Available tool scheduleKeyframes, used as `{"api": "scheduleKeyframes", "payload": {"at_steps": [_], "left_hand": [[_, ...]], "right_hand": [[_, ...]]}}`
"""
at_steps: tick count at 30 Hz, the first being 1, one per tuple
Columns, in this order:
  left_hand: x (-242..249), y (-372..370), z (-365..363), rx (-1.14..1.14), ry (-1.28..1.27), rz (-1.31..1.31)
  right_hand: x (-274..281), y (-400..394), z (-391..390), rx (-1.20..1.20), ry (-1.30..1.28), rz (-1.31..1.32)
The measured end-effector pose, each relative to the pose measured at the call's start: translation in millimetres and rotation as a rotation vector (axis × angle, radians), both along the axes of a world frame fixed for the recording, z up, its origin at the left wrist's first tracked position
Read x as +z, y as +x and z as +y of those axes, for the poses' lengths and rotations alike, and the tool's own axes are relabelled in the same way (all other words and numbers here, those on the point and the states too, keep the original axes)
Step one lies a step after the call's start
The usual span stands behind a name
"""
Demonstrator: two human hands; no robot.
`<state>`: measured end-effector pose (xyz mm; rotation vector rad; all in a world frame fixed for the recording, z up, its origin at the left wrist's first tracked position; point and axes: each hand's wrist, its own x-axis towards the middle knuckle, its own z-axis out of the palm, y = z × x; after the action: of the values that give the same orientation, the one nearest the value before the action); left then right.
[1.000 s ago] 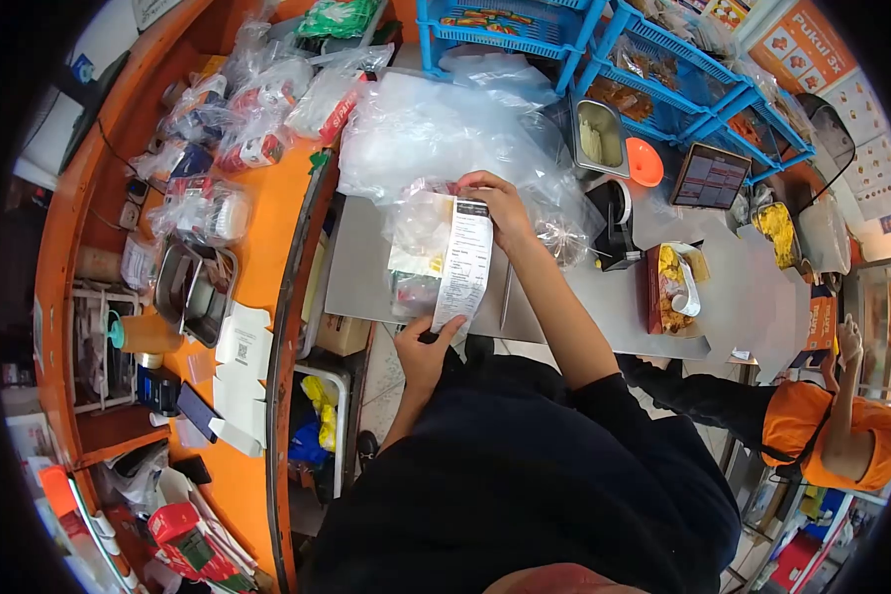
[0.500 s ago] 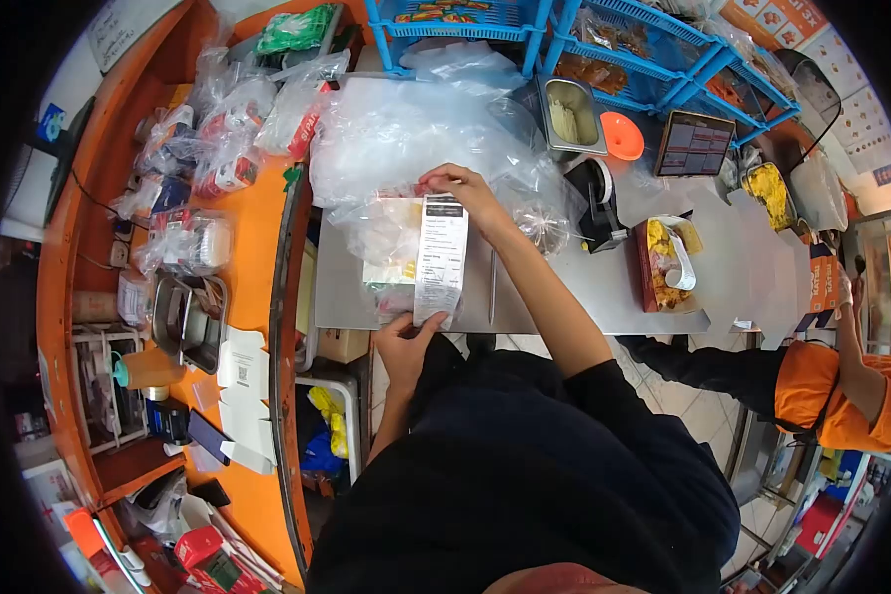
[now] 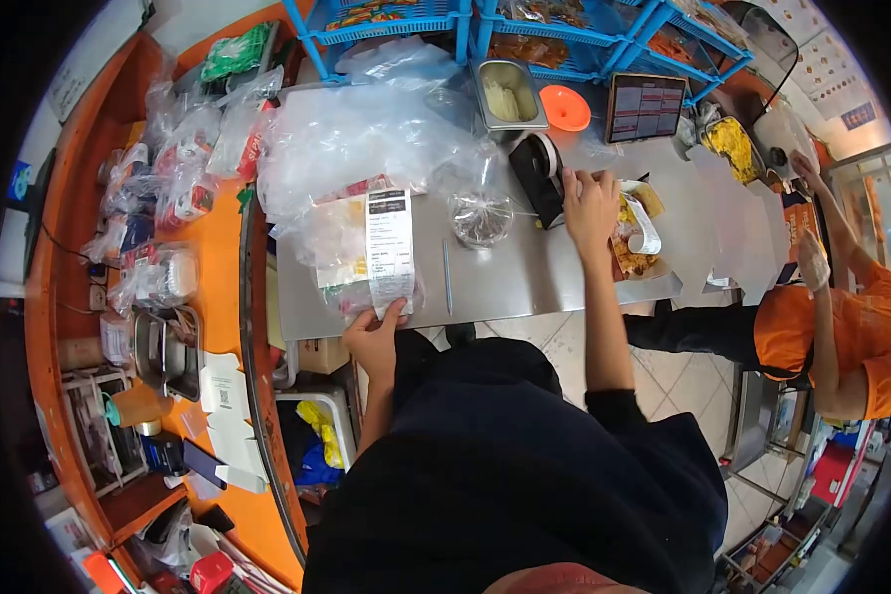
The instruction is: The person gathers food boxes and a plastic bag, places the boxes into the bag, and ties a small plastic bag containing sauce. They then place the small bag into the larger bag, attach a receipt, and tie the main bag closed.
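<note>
A printed paper receipt (image 3: 389,238) lies over a clear plastic bag (image 3: 342,247) with packed items in it, at the steel counter's front left. My left hand (image 3: 373,340) pinches the receipt's lower end between thumb and finger. My right hand (image 3: 592,213) is beside the black tape dispenser (image 3: 537,188), just left of the open food box (image 3: 636,259). Its fingers are curled downward, and what they hold, if anything, is hidden. A clear-wrapped round bundle (image 3: 480,218) and a thin pen-like stick (image 3: 447,275) lie between my hands.
Plastic bags (image 3: 356,129) cover the counter's back left. Behind stand a metal container (image 3: 508,94), an orange funnel-like bowl (image 3: 566,107), a tablet (image 3: 645,107) and blue racks (image 3: 386,30). An orange shelf counter (image 3: 223,297) borders the left. A co-worker in orange (image 3: 812,327) stands right.
My right hand has left the receipt's top and moved right to the tape dispenser. My left hand still pinches the receipt's bottom. The view has shifted right.
</note>
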<state>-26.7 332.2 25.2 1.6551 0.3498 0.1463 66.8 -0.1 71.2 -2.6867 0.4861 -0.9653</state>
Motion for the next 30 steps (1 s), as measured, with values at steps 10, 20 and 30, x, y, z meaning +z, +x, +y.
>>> {"api": "scheduleKeyframes", "payload": {"at_steps": [10, 20, 30], "left_hand": [[-3.1, -4.1, 18.2, -0.220, -0.208, 0.043], [9.2, -10.3, 23.0, -0.262, -0.183, 0.120], [10.3, -20.1, 40.3, -0.296, 0.084, 0.114]], "right_hand": [[-43.6, -51.3, -51.3, 0.501, 0.805, 0.072], [-0.9, -76.7, 12.3, 0.268, 0.306, -0.030], [-30.8, -72.8, 200.1, 0.794, 0.910, 0.438]]}}
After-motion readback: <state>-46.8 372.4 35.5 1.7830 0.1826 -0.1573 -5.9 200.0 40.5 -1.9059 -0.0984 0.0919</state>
